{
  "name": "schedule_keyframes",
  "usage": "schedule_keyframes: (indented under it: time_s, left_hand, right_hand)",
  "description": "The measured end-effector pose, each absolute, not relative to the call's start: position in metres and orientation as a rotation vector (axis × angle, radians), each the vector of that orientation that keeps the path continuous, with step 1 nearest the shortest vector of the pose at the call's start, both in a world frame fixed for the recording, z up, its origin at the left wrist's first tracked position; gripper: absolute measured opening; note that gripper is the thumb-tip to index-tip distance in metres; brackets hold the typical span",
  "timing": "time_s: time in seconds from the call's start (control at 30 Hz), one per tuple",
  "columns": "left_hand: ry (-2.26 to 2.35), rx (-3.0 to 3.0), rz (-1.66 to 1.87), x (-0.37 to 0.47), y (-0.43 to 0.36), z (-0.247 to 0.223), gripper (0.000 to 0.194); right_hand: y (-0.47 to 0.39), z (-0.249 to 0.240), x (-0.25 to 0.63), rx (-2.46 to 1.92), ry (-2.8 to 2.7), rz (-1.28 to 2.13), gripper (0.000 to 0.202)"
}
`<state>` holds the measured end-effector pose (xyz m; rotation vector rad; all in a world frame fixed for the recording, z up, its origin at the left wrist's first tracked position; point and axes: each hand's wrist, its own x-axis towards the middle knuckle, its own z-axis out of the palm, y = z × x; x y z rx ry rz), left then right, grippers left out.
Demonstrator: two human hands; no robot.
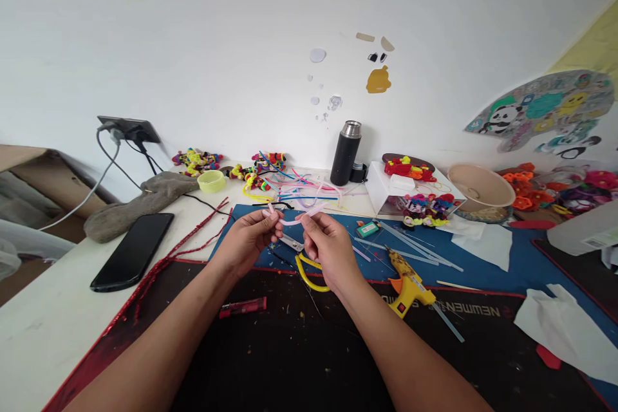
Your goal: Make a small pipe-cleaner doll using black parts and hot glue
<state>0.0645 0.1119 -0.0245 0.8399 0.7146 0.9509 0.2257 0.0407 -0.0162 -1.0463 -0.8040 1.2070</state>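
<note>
A pale pink pipe cleaner (291,223) is stretched between my two hands above the mat, its ends bent upward. My left hand (248,238) pinches one end between thumb and fingers. At the other end, my right hand (330,246) is closed on it in the same way. Scissors with yellow handles (304,278) lie beneath my hands, partly hidden by the right one. Behind them, a loose heap of pink, blue and lilac pipe cleaners (309,188) spreads over the white tabletop.
A yellow glue gun (410,286) and clear glue sticks (419,244) lie to the right. A black phone (132,252), driftwood (138,206) and red tinsel stems (181,244) are at the left. A black thermos (346,156) stands by the wall. A red utility knife (243,307) lies in front.
</note>
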Motion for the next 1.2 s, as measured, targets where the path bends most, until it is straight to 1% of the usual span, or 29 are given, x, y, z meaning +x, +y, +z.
schedule_keyframes:
  time_s: [0.23,0.5,0.77,1.2]
  left_hand:
    - [0.678,0.816,0.936,0.0645,0.1125,-0.0229,0.038]
    - [0.626,0.893,0.858,0.0642,0.1081,-0.0198,0.035]
    - [0.593,0.933,0.795,0.0632,0.106,-0.0186,0.034]
    - [0.583,0.925,0.8,0.0637,0.1049,-0.0159,0.034]
  right_hand:
    - [0.0383,-0.0164,0.2249,-1.006,-0.899,1.337,0.039]
    - [0.0355,-0.0154,0.2228,-0.973,-0.938,1.517,0.043]
    - [0.0334,-0.0128,0.2239,-0.962,-1.031,1.559,0.049]
    - [0.0312,-0.0091,0.2243,-0.933,-0.952,1.62,0.048]
